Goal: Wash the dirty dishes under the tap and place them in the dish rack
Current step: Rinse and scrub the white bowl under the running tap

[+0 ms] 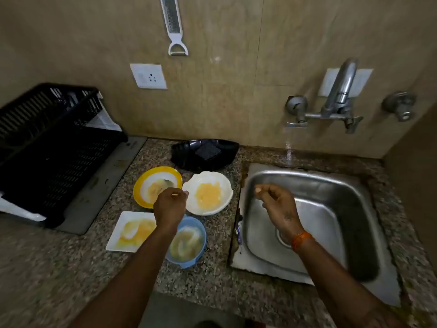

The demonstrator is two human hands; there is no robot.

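Our left hand (170,204) hovers, fingers loosely curled, over four dirty dishes (208,193) on the desk; right hand (277,201) empty above the sink (335,185). Nothing washed; dish rack (49,147) looks bare.

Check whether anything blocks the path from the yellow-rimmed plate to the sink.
The white bowl sits on the counter between the yellow-rimmed plate and the sink, so lift the plate over it. The left hand hovers at the plate's edge.
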